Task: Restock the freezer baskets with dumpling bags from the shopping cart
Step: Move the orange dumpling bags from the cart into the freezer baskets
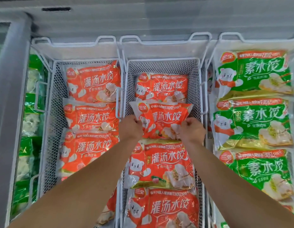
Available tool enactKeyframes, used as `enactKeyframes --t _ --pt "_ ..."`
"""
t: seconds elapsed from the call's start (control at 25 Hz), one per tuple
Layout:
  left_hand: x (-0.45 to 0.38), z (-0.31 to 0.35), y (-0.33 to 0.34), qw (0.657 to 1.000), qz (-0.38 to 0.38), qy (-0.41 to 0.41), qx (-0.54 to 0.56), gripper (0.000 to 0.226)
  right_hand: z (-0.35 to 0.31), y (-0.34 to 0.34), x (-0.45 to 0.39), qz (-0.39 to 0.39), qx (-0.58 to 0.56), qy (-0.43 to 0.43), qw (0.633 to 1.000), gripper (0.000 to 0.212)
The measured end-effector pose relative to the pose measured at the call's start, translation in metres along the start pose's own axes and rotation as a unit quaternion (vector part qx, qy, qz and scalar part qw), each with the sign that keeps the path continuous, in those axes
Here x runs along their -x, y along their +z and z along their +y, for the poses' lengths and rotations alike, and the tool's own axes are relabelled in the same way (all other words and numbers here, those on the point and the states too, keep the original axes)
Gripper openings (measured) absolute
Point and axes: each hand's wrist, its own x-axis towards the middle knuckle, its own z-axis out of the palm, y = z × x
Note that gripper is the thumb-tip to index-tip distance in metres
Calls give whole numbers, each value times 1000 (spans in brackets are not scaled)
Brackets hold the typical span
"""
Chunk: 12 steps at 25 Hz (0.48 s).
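The dumpling bag [166, 119], orange, sits at the centre of the frame over the middle basket [162, 63]. The left hand [131, 127] and right hand [191, 130] pinch its near corners, probably to lay it flat in the gap between bags already there.

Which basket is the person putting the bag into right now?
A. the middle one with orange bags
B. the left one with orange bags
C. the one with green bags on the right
A: both the left hand and right hand grip an orange bag over the middle basket.
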Motion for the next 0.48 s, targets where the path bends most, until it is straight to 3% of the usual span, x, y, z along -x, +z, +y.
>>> enactKeyframes --t 0.08,0.16,0.24,0.36,0.48 --pt "-1 2 -1 999 4 44 -24 6 0 3 -2 -37 18 -18 999 38" --pt "7 1 7 984 3 142 -106 57 7 9 3 -55 95 -102 989 68" --pt "13 -4 16 959 -73 189 -197 78 12 12 8 -90 181 -183 962 70" --pt "13 -21 28 929 -250 122 -245 74 17 10 3 -195 238 -186 933 71" --pt "12 -30 33 903 -287 112 -299 73 23 10 3 -215 275 -186 918 68"
